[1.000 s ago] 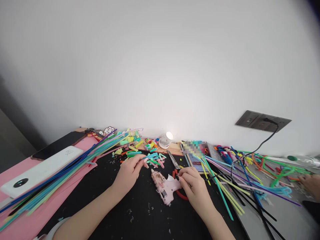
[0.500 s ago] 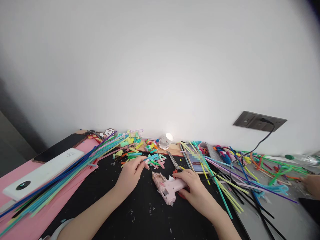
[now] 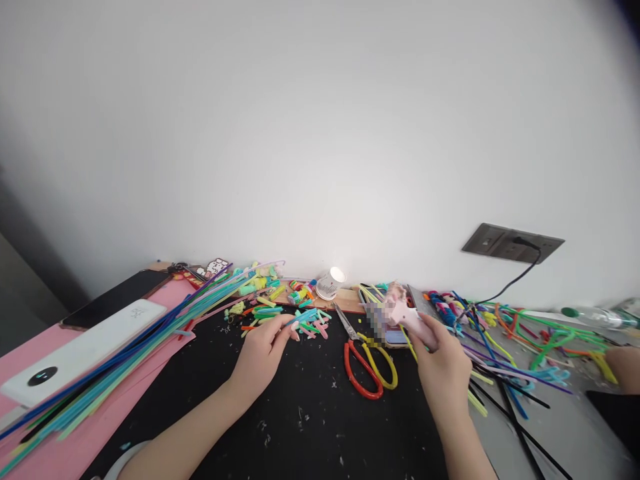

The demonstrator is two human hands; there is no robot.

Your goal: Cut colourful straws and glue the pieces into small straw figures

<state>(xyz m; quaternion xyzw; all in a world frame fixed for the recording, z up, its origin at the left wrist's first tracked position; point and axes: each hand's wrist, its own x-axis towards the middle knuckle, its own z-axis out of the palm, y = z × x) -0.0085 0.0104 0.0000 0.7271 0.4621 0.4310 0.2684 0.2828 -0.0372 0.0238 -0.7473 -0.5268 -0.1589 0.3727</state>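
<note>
My right hand is closed round the handle of a pink glue gun, held up off the black mat with its nozzle pointing away toward the wall. My left hand pinches a short blue straw piece between thumb and fingers, beside a heap of cut straw pieces. Red and yellow handled scissors lie on the mat between my hands.
Long coloured straws fan over pink paper at left, beside a white power bank and a dark phone. More straws and pipe cleaners cover the right. Another person's hand is at far right. A wall socket holds a black cord.
My right hand gripped the glue gun lying on the mat, lifted it and carried it right and away. The scissors under it now show. My left hand stayed put.
</note>
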